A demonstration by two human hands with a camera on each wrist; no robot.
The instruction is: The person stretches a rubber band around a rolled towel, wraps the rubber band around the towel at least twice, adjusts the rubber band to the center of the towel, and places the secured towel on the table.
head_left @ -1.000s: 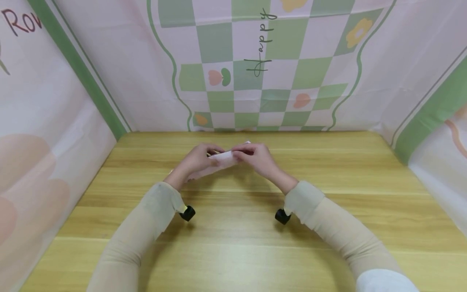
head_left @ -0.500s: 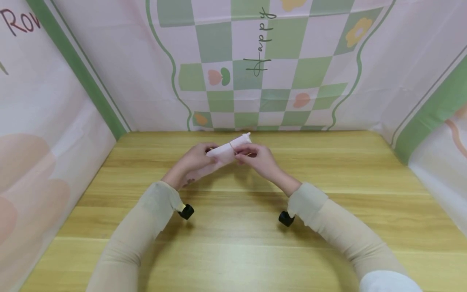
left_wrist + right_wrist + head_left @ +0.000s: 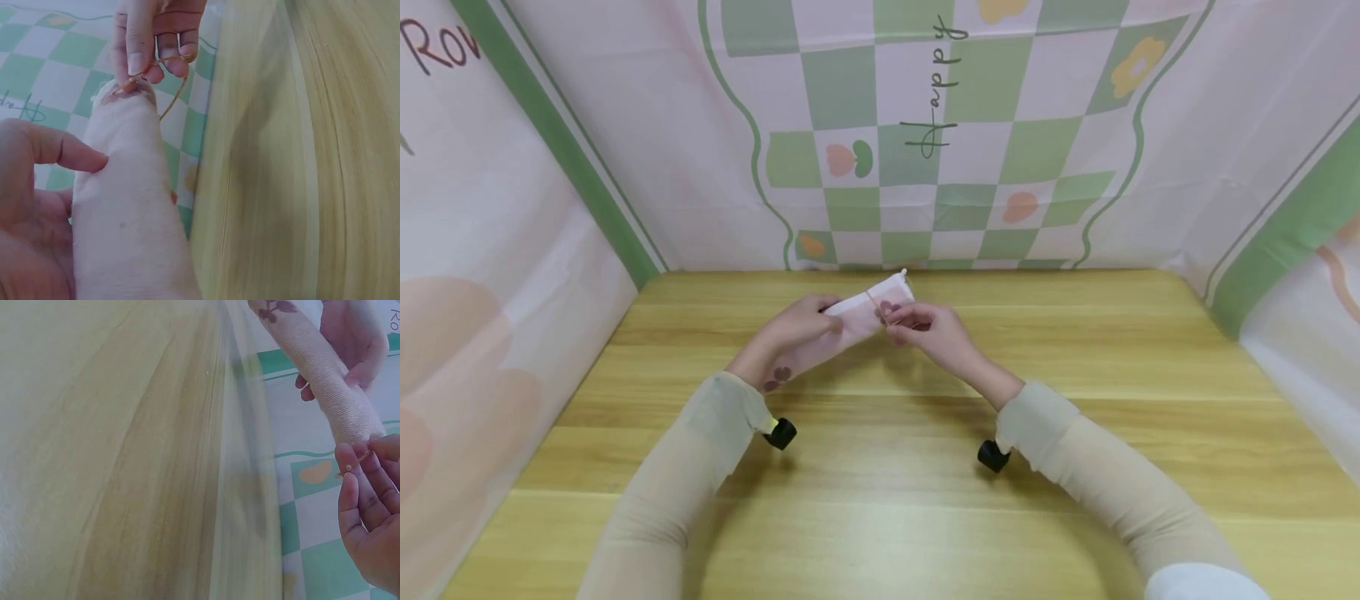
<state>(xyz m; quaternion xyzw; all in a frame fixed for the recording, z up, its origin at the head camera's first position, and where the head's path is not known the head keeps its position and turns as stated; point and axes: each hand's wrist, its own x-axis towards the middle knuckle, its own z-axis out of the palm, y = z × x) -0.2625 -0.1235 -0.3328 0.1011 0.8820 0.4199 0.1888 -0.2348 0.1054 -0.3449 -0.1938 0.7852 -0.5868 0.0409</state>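
Note:
A pale pink rolled-up towel [image 3: 853, 327] with dark flower prints slants above the table, its far end up and to the right. Around its middle the left hand [image 3: 793, 329] grips it, thumb lying along the near side. Close to the far end, a thin orange-brown rubber band [image 3: 872, 300] crosses the roll. The right hand [image 3: 938, 335] pinches that band between thumb and fingers. From the left wrist, a loop of the rubber band [image 3: 177, 99] stands out beside the towel [image 3: 128, 206], partly behind the right hand's fingers [image 3: 140, 44].
A wood-grain table [image 3: 880, 500] lies under both arms. Behind it hangs a green-and-white checked cloth [image 3: 910, 167], with more printed cloth [image 3: 512, 292] at the sides. Small black cameras [image 3: 781, 433] hang at both cuffs.
The towel has turned so more of its printed side and far end show, with the band now visible across it. The right hand has shifted slightly right and down, still pinching the rubber band.

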